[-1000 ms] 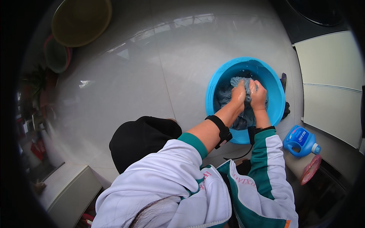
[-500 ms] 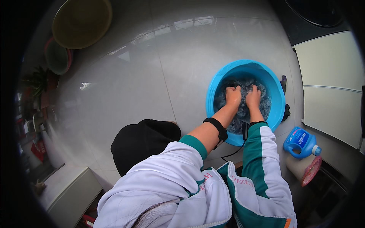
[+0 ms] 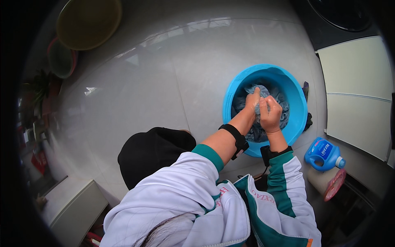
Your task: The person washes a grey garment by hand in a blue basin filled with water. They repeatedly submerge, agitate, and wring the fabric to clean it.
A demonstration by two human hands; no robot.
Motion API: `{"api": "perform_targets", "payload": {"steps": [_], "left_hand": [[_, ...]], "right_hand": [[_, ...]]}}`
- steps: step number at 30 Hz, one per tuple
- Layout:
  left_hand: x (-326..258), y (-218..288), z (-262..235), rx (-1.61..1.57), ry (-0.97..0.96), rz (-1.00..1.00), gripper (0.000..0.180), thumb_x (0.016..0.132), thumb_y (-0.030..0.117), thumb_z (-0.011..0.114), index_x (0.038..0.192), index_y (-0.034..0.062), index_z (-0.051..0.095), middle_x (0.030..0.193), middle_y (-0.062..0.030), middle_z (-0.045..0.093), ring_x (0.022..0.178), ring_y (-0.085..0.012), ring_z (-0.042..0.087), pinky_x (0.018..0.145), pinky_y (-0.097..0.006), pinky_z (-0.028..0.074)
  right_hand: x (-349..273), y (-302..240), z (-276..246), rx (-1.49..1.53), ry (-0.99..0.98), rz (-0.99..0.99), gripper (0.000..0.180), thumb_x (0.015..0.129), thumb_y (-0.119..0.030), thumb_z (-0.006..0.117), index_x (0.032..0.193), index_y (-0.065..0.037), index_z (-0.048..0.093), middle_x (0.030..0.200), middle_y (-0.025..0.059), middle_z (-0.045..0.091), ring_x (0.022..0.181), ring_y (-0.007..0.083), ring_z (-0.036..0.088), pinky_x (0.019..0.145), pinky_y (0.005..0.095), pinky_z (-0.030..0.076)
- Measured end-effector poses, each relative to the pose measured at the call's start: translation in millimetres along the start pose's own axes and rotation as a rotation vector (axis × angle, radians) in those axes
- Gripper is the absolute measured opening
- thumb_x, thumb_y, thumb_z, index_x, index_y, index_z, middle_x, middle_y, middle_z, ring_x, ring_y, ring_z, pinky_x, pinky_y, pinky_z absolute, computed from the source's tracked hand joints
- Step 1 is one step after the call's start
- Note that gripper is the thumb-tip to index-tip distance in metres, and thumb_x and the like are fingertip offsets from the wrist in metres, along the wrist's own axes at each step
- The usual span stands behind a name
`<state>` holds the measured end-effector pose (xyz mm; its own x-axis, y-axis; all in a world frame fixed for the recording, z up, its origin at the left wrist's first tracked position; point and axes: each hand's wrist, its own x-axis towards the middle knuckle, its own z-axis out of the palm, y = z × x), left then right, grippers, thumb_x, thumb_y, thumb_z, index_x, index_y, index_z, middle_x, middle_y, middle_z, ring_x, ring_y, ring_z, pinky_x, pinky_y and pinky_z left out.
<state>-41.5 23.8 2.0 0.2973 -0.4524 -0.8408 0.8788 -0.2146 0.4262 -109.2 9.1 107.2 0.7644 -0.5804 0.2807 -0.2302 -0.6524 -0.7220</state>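
A round blue plastic basin point(image 3: 299, 111) on the floor holds wet dark grey-blue cloth point(image 3: 283, 108) in water. Inside it, my left hand point(image 3: 251, 103) is closed round a bunched, lighter-looking part of the cloth, its thumb pointing toward the far side. Close against it on the right, my right hand point(image 3: 271, 116) has its fingers curled on the same bunch. The two hands touch or nearly touch, and their grip partly hides the cloth between them. Black bands circle both wrists, a cable hanging from the right one.
Right of the basin, a blue detergent jug point(image 3: 322, 153) sits by a pale cylindrical object with a pink end point(image 3: 329, 183). A cream cabinet point(image 3: 358, 90) borders the right side. Bowls point(image 3: 88, 24) stand at far left; a white box-like unit point(image 3: 78, 206) is at lower left.
My right hand has come up and left against my left hand, its wrist band now showing. The cloth is bunched higher between both hands.
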Motion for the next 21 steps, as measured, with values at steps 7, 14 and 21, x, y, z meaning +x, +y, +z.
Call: {"api": "perform_targets", "payload": {"steps": [7, 14, 21], "left_hand": [[-52.9, -0.4, 24.4, -0.074, 0.110, 0.114, 0.056, 0.095, 0.039, 0.047, 0.118, -0.0114, 0.054, 0.117, -0.0183, 0.058, 0.107, -0.0231, 0.053, 0.091, -0.038, 0.040], [-72.4, -11.6, 33.0, -0.259, -0.012, 0.130, 0.055, 0.090, 0.040, 0.054, 0.115, -0.0092, 0.056, 0.108, -0.0154, 0.060, 0.100, -0.0238, 0.053, 0.089, -0.041, 0.038], [-79.9, -58.2, 40.4, 0.236, 0.161, 0.308, 0.074, 0.088, 0.045, 0.053, 0.133, -0.0107, 0.037, 0.133, -0.0286, 0.031, 0.123, -0.0436, 0.034, 0.105, -0.044, 0.026]], "right_hand": [[5.9, 98.8, -6.7, -0.315, 0.145, 0.218, 0.031, 0.093, -0.027, 0.055, 0.076, -0.002, 0.056, 0.077, 0.0175, 0.053, 0.076, 0.0379, 0.052, 0.070, 0.0439, 0.043], [-7.7, 93.0, -45.1, 0.754, -0.136, 1.464, 0.051, 0.091, -0.049, 0.057, 0.108, -0.002, 0.061, 0.103, 0.0127, 0.063, 0.091, 0.0282, 0.060, 0.079, 0.0391, 0.047], [11.5, 74.3, -26.2, 0.734, -0.121, 0.747, 0.040, 0.083, -0.018, 0.064, 0.115, 0.003, 0.056, 0.105, 0.0090, 0.062, 0.093, 0.0172, 0.059, 0.083, 0.0290, 0.046]]}}
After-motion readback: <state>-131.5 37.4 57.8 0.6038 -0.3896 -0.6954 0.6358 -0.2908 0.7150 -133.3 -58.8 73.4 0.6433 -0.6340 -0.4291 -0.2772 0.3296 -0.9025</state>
